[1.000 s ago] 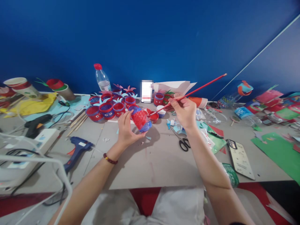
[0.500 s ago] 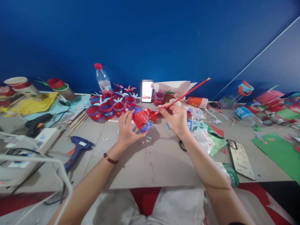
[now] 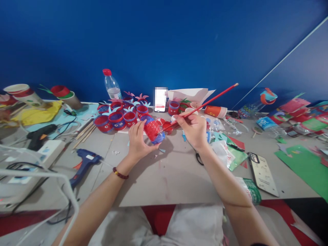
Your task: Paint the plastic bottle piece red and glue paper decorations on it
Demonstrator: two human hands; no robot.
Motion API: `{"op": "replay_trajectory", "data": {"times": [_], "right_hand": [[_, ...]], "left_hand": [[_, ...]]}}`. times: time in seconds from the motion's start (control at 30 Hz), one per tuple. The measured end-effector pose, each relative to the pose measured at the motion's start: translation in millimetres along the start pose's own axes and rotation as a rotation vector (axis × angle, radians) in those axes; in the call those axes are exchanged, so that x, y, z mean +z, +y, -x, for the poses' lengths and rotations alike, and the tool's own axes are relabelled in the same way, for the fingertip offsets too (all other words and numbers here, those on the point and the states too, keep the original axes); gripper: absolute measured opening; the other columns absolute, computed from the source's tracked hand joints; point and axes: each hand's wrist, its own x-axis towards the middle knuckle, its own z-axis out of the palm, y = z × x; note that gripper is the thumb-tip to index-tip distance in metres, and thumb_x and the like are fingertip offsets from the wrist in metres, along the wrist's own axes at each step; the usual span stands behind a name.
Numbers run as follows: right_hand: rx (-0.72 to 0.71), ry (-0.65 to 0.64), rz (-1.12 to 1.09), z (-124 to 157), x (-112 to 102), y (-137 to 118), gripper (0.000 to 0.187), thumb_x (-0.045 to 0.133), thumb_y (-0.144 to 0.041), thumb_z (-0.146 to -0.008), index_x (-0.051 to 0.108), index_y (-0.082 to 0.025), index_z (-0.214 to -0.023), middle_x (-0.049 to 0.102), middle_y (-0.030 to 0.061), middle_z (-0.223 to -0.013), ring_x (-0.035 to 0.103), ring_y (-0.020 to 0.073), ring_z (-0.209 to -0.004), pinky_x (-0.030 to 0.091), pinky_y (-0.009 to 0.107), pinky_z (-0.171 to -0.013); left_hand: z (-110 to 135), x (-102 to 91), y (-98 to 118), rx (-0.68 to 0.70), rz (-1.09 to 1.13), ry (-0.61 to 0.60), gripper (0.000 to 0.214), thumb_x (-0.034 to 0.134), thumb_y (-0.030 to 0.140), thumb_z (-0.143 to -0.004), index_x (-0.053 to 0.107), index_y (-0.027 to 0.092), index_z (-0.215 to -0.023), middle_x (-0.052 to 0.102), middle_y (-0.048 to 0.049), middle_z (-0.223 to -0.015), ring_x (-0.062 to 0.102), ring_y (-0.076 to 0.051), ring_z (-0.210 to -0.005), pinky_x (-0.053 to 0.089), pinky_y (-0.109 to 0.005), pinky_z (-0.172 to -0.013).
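Note:
My left hand [image 3: 137, 141] is wrapped round a small red and blue cup [image 3: 153, 131], tilted on its side above the table. My right hand [image 3: 195, 129] pinches a long red paintbrush [image 3: 205, 102], whose tip touches the cup's red side. The brush handle slants up to the right. A small red paint dish [image 3: 167, 127] sits just behind the brush tip. A cluster of finished red and blue cups [image 3: 120, 118] with eyes stands behind my left hand.
A blue glue gun [image 3: 85, 162] lies at the left, a black one [image 3: 41, 134] farther left. Scissors [image 3: 198, 158] lie under my right wrist. A phone [image 3: 262, 174], green paper [image 3: 303, 164], a water bottle [image 3: 111, 85] and a standing phone [image 3: 160, 99] surround the grey table [image 3: 166, 177].
My right hand brought the brush from the paint dish over to the cup, and the tip now rests on the cup's side. The left hand stayed put.

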Motion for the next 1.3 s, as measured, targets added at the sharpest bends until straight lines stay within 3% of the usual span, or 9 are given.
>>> {"op": "replay_trajectory", "data": {"times": [0.23, 0.43, 0.67, 0.97, 1.1, 1.3], "right_hand": [[-0.038, -0.090, 0.063, 9.3, 11.7, -14.8, 0.013, 0.069, -0.030, -0.083, 0.074, -0.021, -0.076, 0.075, 0.0009, -0.074, 0.071, 0.0155, -0.064, 0.061, 0.027, -0.060], [-0.058, -0.008, 0.163, 3.7, 4.3, -13.3, 0.017, 0.068, -0.035, -0.083, 0.073, -0.022, -0.073, 0.075, 0.0013, -0.074, 0.071, 0.0169, -0.067, 0.061, 0.030, -0.063], [-0.055, 0.053, 0.127, -7.4, -3.7, 3.7, 0.025, 0.067, -0.046, -0.083, 0.066, -0.023, -0.072, 0.072, 0.0013, -0.075, 0.071, 0.0179, -0.067, 0.061, 0.033, -0.066], [-0.042, 0.142, -0.024, -16.6, -15.2, -4.9, 0.029, 0.060, -0.053, -0.087, 0.058, -0.025, -0.083, 0.074, 0.0014, -0.076, 0.071, 0.0165, -0.063, 0.057, 0.028, -0.051], [-0.025, 0.119, -0.111, -17.0, -13.7, -1.0, 0.028, 0.062, -0.051, -0.087, 0.056, -0.025, -0.084, 0.072, 0.0011, -0.070, 0.071, 0.0172, -0.060, 0.053, 0.028, -0.045], [0.101, -0.003, -0.206, -14.9, -9.0, -4.8, 0.037, 0.064, -0.059, -0.083, 0.053, -0.024, -0.087, 0.073, 0.0018, -0.075, 0.074, 0.0189, -0.067, 0.062, 0.031, -0.058]], "left_hand": [[0.0, 1.1, 0.6, -0.010, 0.003, 0.007, 0.100, 0.082, 0.051, -0.058, 0.036, 0.018, -0.141, 0.051, -0.0179, -0.129, 0.050, -0.038, -0.120, 0.040, -0.054, -0.104], [0.1, 1.3, 0.7, -0.012, 0.004, 0.017, 0.100, 0.082, 0.051, -0.058, 0.036, 0.019, -0.141, 0.051, -0.0178, -0.130, 0.050, -0.038, -0.120, 0.040, -0.054, -0.104], [0.9, 0.9, -0.7, -0.013, 0.004, 0.023, 0.101, 0.083, 0.050, -0.056, 0.036, 0.019, -0.140, 0.050, -0.0170, -0.130, 0.050, -0.038, -0.121, 0.040, -0.054, -0.104], [1.5, -1.7, 2.8, -0.072, 0.110, -0.038, 0.109, 0.082, 0.035, -0.059, 0.021, 0.020, -0.148, 0.039, -0.0186, -0.138, 0.040, -0.039, -0.132, 0.039, -0.057, -0.108], [1.3, -2.2, 4.4, -0.105, 0.131, -0.103, 0.109, 0.081, 0.031, -0.060, 0.019, 0.021, -0.149, 0.036, -0.0176, -0.139, 0.039, -0.039, -0.134, 0.039, -0.056, -0.109], [-0.2, -1.1, 2.6, 0.010, 0.093, -0.086, 0.105, 0.084, 0.036, -0.058, 0.026, 0.021, -0.144, 0.042, -0.0180, -0.137, 0.042, -0.039, -0.131, 0.033, -0.061, -0.111]]}}
